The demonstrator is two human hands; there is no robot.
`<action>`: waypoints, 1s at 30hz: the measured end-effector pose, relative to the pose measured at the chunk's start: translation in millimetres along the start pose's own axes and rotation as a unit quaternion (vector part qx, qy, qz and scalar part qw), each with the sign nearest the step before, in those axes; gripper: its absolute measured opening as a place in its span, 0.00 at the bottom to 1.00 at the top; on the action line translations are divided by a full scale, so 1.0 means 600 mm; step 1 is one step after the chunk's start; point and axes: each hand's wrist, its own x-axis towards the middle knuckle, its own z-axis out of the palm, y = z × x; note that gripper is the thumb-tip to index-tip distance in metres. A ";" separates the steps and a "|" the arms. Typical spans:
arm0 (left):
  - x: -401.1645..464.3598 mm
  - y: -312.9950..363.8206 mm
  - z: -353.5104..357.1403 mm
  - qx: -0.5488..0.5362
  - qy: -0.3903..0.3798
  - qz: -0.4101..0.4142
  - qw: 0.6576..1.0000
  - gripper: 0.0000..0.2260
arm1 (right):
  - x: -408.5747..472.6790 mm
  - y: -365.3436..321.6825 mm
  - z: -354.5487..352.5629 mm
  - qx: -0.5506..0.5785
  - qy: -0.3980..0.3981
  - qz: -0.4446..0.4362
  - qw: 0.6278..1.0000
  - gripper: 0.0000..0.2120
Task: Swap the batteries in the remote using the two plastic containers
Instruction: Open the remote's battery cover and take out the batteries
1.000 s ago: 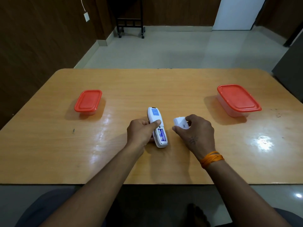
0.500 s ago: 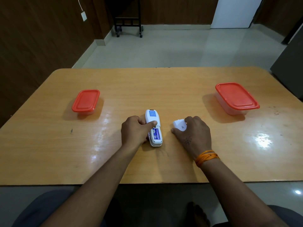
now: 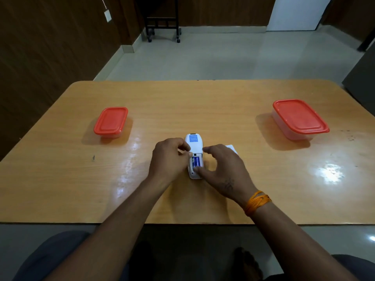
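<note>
Counting items on one wooden bench (image 3: 203,102):

1. Remote (image 3: 194,148), one, white, face down near the centre, blue label on its far end, battery bay uncovered.
2. Batteries (image 3: 196,162), blue, seated in the bay; two appear side by side, though their near ends are covered by a thumb, so the count is not certain.
3. Battery cover (image 3: 232,148), one, white, lying on the bench at 3 o'clock from the remote, mostly hidden behind the right hand; only a corner shows.
4. Plastic containers, two, clear with red lids shut: the smaller container (image 3: 111,121) at 10 o'clock from the remote, the larger container (image 3: 300,118) at 2 o'clock. Contents cannot be made out.
5. Hands, two. Left hand (image 3: 169,159) curls its fingers round the remote's left edge, gripping it. Right hand (image 3: 223,171) arches over the bay, fingers loosely bent, thumb touching the batteries; whether it pinches one cannot be told. An orange thread (image 3: 256,201) circles the right wrist.
</note>
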 end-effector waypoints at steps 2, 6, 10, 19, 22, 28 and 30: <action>-0.005 0.002 0.001 0.037 -0.027 0.041 0.998 0.04 | -0.002 -0.005 0.002 -0.006 -0.041 -0.022 0.999 0.29; -0.005 0.006 0.002 0.079 -0.061 0.079 0.992 0.05 | -0.002 -0.008 -0.003 -0.009 -0.064 -0.040 0.997 0.28; -0.003 0.010 0.004 0.124 -0.070 0.096 0.985 0.05 | -0.002 -0.009 -0.001 -0.012 -0.057 -0.044 0.997 0.26; -0.001 0.023 0.013 0.164 -0.098 0.076 0.979 0.06 | -0.001 -0.018 -0.003 -0.017 -0.060 -0.033 0.997 0.24; 0.003 0.028 0.011 0.160 -0.109 0.067 0.979 0.05 | -0.001 -0.020 -0.004 -0.014 -0.056 -0.031 0.998 0.22; 0.004 0.023 0.007 0.116 -0.102 0.054 0.987 0.05 | -0.003 -0.023 -0.008 -0.018 -0.060 -0.028 0.998 0.23; 0.003 0.024 0.004 0.098 -0.096 0.055 0.989 0.04 | -0.003 -0.025 -0.011 -0.021 -0.062 -0.027 0.997 0.23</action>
